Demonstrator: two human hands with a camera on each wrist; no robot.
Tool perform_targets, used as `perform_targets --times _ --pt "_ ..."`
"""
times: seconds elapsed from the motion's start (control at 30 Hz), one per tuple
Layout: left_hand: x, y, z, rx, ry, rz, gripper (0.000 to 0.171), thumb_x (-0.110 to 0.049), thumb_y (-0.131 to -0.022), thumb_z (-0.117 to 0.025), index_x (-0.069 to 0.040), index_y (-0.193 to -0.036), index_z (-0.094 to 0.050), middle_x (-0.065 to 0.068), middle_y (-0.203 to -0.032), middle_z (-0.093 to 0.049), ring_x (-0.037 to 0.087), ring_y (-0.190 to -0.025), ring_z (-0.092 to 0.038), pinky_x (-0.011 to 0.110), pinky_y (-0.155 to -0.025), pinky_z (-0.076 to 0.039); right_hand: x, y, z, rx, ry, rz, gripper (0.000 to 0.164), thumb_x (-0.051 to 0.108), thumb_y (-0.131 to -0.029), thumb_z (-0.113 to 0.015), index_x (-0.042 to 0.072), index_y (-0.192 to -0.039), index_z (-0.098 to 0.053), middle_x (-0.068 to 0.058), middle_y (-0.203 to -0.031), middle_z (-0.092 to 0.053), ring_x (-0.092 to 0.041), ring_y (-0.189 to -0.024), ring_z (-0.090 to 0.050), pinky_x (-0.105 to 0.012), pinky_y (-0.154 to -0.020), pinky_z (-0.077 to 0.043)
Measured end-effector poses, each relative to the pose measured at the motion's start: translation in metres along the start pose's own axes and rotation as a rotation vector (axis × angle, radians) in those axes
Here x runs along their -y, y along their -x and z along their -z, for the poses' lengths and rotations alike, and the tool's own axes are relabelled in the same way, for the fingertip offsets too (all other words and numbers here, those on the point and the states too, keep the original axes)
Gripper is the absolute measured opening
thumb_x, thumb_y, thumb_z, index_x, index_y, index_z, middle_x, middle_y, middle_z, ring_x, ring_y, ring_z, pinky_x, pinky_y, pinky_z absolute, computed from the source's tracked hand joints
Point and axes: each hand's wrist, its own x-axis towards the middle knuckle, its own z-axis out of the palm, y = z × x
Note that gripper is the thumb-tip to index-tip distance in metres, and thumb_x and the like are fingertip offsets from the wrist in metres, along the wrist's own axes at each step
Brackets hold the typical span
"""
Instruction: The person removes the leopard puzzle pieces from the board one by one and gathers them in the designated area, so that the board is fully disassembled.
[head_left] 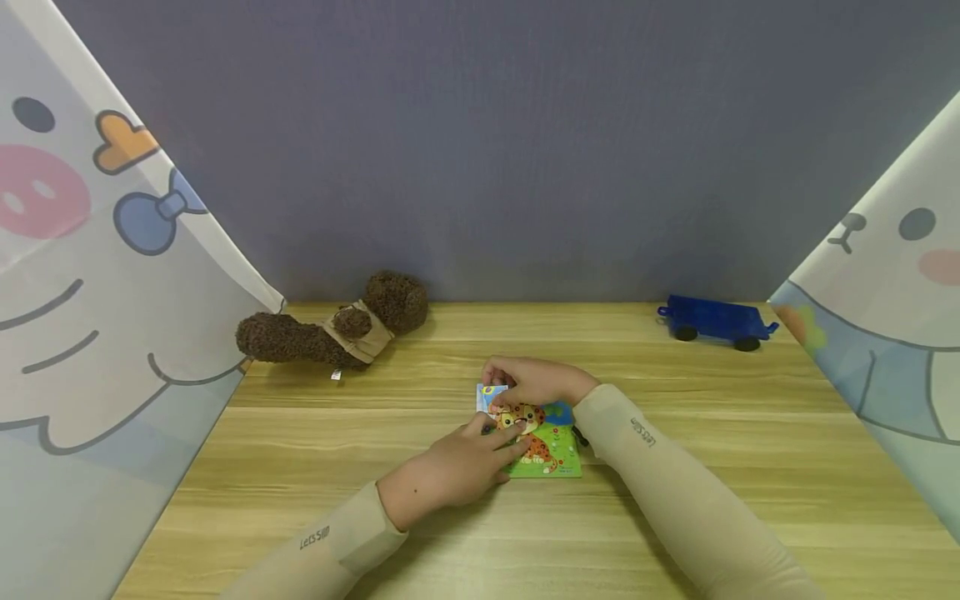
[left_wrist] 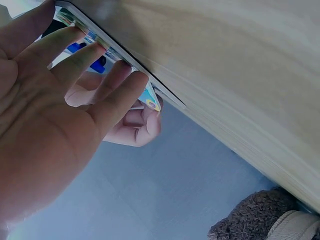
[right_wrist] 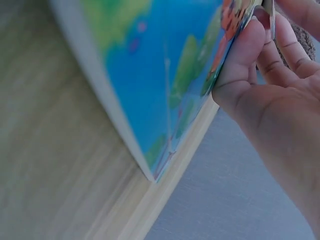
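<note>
Currently, the picture board (head_left: 566,454) lies on the counter (head_left: 337,442), right under the person's 2 hands. Its print shows a spotted orange animal on green grass. The left hand (head_left: 465,462) rests over the board's left side, its fingers apart and fairly straight, with tips touching the print. The right hand (head_left: 542,381) reaches over the far edge, its fingers clamped on the far-left corner (head_left: 489,391), which carries a yellow mark. In the left wrist view that corner looks raised off what lies beneath; whether it is a loose piece or joined on, I cannot tell.

The likeliest trouble, I judge, is a bent or creased corner: if the right hand pulls up while the left presses down close by, the 2 forces would meet in thin card. Too light a press from the left could instead let the whole board skid. The left fingers also lie near the corner, so they could get caught under it or block it. A pinch so close to the edge might slip, too.

Well apart, the brown stuffed toy (head_left: 288,340) and the blue cart (head_left: 712,318) seem unlikely to get knocked.
</note>
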Motion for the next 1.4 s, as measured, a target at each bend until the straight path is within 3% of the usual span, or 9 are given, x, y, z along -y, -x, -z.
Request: perform_targets --times 0.2,0.5,0.6,0.83,0.97,1.1,1.2,1.4 --pt "0.0 0.001 0.003 0.0 0.023 0.005 0.058 -0.043 -0.111 -0.057 -0.031 -0.166 -0.042 -0.006 -0.175 -0.037 0.025 -0.147 -0.047 0.035 -0.118 -0.05 -0.001 0.001 0.002 0.004 -0.041 -0.031 0.018 0.021 -0.111 -0.059 0.019 -0.129 -0.061 -0.004 -0.108 -0.062 -0.018 -0.093 -0.057 -0.034 -0.082 -0.05" --pt "-0.001 0.0 0.001 -0.004 0.005 0.003 0.058 -0.044 -0.111 -0.056 -0.031 -0.166 -0.043 -0.007 -0.174 -0.038 0.022 -0.143 -0.048 0.032 -0.116 -0.049 -0.001 0.002 0.006 -0.009 -0.126 -0.07 0.021 0.023 -0.113 -0.052 0.016 -0.13 -0.063 -0.007 -0.123 -0.068 -0.019 -0.098 -0.061 -0.032 -0.079 -0.053" --pt "-0.001 -0.001 0.001 -0.009 -0.009 0.001 0.058 -0.045 -0.111 -0.056 -0.031 -0.166 -0.043 -0.007 -0.174 -0.039 0.021 -0.141 -0.049 0.031 -0.113 -0.05 -0.004 0.003 0.007 -0.036 -0.174 -0.08 0.023 0.023 -0.114 -0.051 0.015 -0.131 -0.063 -0.008 -0.123 -0.068 -0.02 -0.096 -0.062 -0.033 -0.079 -0.054" --pt "0.002 -0.004 0.0 -0.034 0.001 -0.017 0.058 -0.045 -0.109 -0.06 -0.032 -0.164 -0.046 -0.008 -0.173 -0.041 0.02 -0.138 -0.051 0.03 -0.112 -0.052 -0.014 0.01 0.011 -0.156 -0.357 -0.13 0.021 0.026 -0.114 -0.054 0.017 -0.13 -0.063 -0.01 -0.125 -0.062 -0.024 -0.105 -0.07 -0.039 -0.094 -0.063" --pt "0.005 -0.005 0.002 -0.024 0.036 -0.018 0.058 -0.045 -0.108 -0.062 -0.034 -0.163 -0.048 -0.008 -0.173 -0.041 0.024 -0.144 -0.049 0.035 -0.116 -0.052 -0.019 0.02 0.019 -0.221 -0.402 -0.114 0.023 0.023 -0.114 -0.053 0.011 -0.132 -0.061 -0.015 -0.128 -0.056 -0.026 -0.105 -0.071 -0.042 -0.093 -0.065" --pt "0.007 -0.005 0.003 -0.005 0.072 -0.011 0.058 -0.045 -0.108 -0.062 -0.035 -0.163 -0.047 -0.008 -0.174 -0.039 0.03 -0.154 -0.044 0.042 -0.126 -0.045 -0.022 0.038 0.033 -0.293 -0.374 -0.107 0.024 0.018 -0.113 -0.052 0.006 -0.132 -0.06 -0.018 -0.127 -0.054 -0.026 -0.102 -0.071 -0.043 -0.092 -0.067" --pt "0.008 -0.005 0.003 0.0 0.075 -0.016 0.058 -0.045 -0.108 -0.061 -0.034 -0.163 -0.046 -0.008 -0.174 -0.039 0.034 -0.159 -0.041 0.046 -0.13 -0.04 -0.027 0.054 0.042 -0.333 -0.338 -0.135 0.024 0.019 -0.114 -0.052 0.006 -0.132 -0.06 -0.018 -0.126 -0.055 -0.025 -0.101 -0.071 -0.045 -0.092 -0.067" --pt "0.009 -0.004 0.002 0.011 0.088 -0.008 0.059 -0.045 -0.108 -0.061 -0.034 -0.163 -0.046 -0.007 -0.175 -0.038 0.037 -0.16 -0.04 0.047 -0.13 -0.04 -0.041 0.086 0.05 -0.372 -0.285 -0.206 0.024 0.018 -0.113 -0.053 0.005 -0.131 -0.062 -0.019 -0.124 -0.057 -0.024 -0.097 -0.072 -0.045 -0.088 -0.067"
